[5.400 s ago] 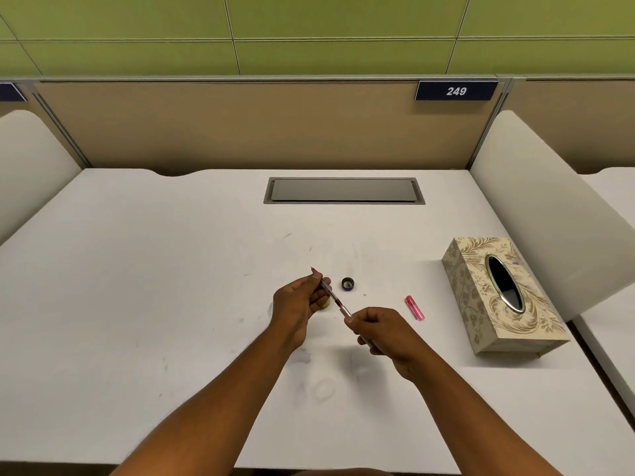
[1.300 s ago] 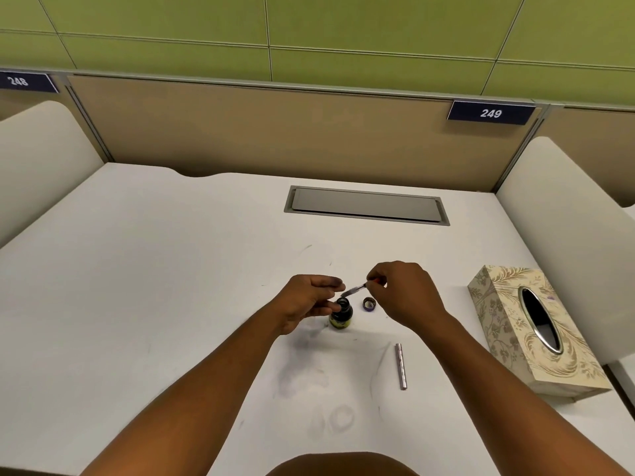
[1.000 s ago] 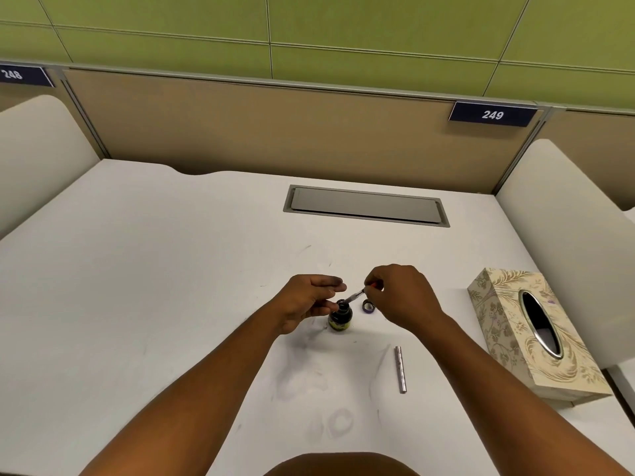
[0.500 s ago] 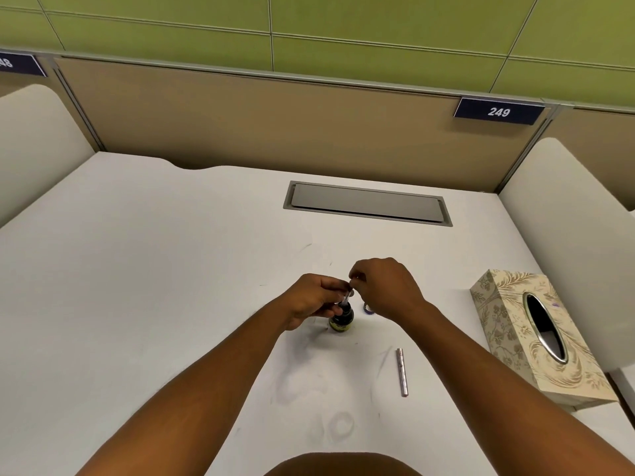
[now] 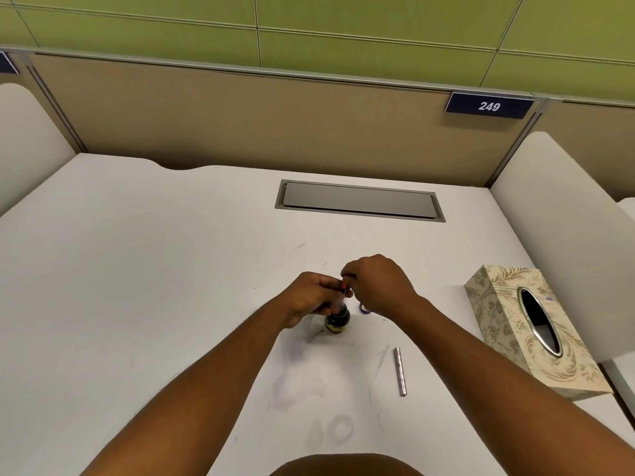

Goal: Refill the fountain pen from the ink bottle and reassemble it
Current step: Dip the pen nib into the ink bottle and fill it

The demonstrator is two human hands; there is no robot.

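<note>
White laminate desk [image 5: 137,269] carries everything, placed here by the ink bottle [image 5: 337,320]. Well to its right lies a patterned tissue box [image 5: 529,331]. Left hand [image 5: 309,298], fingers curled, seems to steady the bottle's neck. Right hand [image 5: 378,286] pinches the red-tipped top of the pen's inner section [image 5: 343,293], standing upright in the bottle's mouth. Nearer the person, right of the bottle, lies the metal barrel [image 5: 399,371]; a small cap [image 5: 363,308] sits just beside the bottle.

Likely glass, the bottle looks small and tippable; hold it low. Thin and light, the section wants a gentle fingertip grip.
</note>
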